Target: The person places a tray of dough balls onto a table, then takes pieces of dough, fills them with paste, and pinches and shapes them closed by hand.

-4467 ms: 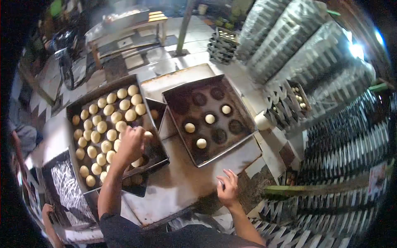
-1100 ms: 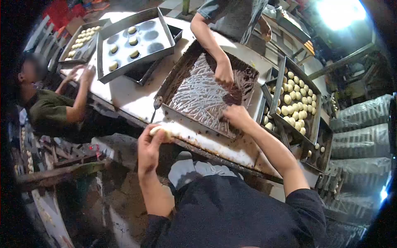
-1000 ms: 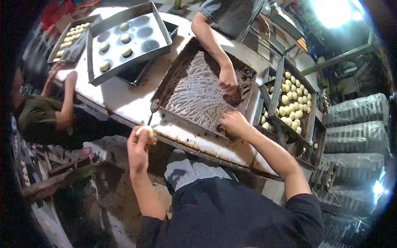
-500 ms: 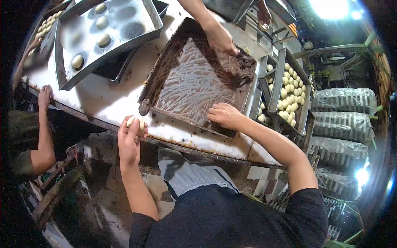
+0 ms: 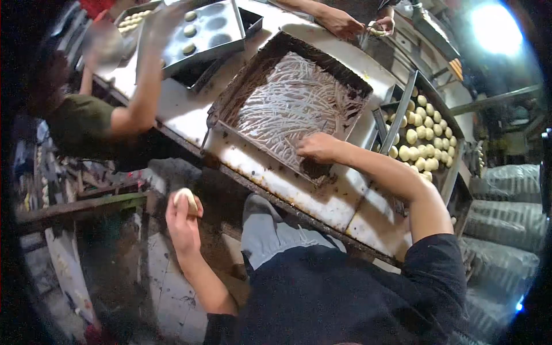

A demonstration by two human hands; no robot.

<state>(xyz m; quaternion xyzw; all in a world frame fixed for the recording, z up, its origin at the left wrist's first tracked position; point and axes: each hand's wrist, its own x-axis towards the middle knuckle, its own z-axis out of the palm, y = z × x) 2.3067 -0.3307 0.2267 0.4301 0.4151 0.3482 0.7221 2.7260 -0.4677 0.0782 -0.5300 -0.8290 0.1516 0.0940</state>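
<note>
My left hand (image 5: 184, 227) is closed around a pale, flattened piece of dough (image 5: 187, 199), held off the table's front edge above the floor. My right hand (image 5: 317, 148) is inside a square metal tray (image 5: 260, 153), near its front right corner. Its fingers are curled together at the bottom, and whatever they hold is hidden. Dark brown paste (image 5: 353, 103) smears the tray's sides and corners, while its middle is scraped into pale streaks.
Right of the tray, a metal box (image 5: 409, 95) holds several dough balls (image 5: 428, 133). Back left, another metal tray (image 5: 233, 35) carries spaced dough balls. Across the table a co-worker's hands (image 5: 362, 27) hold a pale piece. At left, another person's arm (image 5: 144, 95) blurs with motion.
The co-worker's hand has left the paste tray and met their other hand. My left hand has moved away from the table edge with the dough. The person at left has raised an arm.
</note>
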